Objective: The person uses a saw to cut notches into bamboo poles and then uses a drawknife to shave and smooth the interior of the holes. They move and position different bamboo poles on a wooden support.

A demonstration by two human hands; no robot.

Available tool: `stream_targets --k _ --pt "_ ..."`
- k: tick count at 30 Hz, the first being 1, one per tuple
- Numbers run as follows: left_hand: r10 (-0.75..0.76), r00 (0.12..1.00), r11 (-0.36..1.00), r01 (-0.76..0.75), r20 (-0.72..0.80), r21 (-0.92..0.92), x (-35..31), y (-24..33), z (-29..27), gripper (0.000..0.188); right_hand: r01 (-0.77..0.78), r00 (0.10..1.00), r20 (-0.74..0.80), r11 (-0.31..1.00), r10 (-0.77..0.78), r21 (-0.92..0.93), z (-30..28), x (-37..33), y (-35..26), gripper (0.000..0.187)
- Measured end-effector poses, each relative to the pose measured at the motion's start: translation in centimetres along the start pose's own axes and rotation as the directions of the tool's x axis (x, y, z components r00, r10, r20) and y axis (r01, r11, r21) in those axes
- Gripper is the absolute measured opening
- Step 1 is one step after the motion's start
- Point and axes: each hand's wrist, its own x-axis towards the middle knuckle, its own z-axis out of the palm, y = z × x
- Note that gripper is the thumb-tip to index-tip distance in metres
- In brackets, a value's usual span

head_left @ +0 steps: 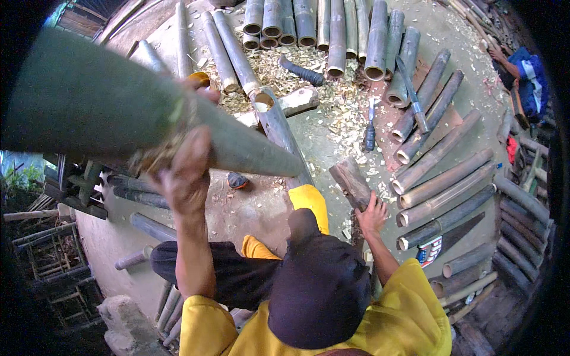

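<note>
Up at your left, your left hand (185, 169) is wrapped around the thick grey-green bamboo pole (119, 113), holding it raised and slanting down toward the ground. Low on the right, your right hand (372, 215) presses its spread fingers on the short brown wooden chopping block (351, 181). Beyond it, a blue-handled knife (370, 132) lies among pale shavings, beside rows of cut bamboo lengths (439, 178).

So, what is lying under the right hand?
The right hand rests on a short wooden block standing among wood chips. The block's lower end and the ground beneath it are covered.
</note>
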Motion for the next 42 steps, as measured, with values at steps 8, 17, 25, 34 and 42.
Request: stream_targets --k 8,17,25,34,42 --pt "-0.013 0.995 0.949 -0.018 0.096 0.316 0.6 0.5 -1.4 0.061 -0.014 0.993 0.121 0.996 0.003 0.092 -0.4 1.0 0.8 0.085" --pt "-0.004 0.999 1.000 0.004 -0.038 -0.005 0.2 2.5 -5.7 0.066 0.018 1.000 0.024 0.995 -0.020 0.097 -0.1 1.2 0.7 0.082" --pt "-0.007 0.999 1.000 0.007 -0.032 -0.008 -0.1 3.6 -7.9 0.064 -0.020 0.994 0.107 0.997 0.012 0.075 0.2 0.9 0.7 0.084" --pt "-0.030 0.999 0.991 0.033 0.025 -0.133 0.5 3.9 -5.1 0.064 -0.004 0.998 0.070 0.994 -0.004 0.110 -0.4 0.7 -0.2 0.085" --pt "0.302 0.829 0.757 -0.509 0.472 0.410 2.5 -2.6 -1.8 0.029 0.009 1.000 0.024 0.999 -0.010 0.045 -0.1 0.5 -0.8 0.085"
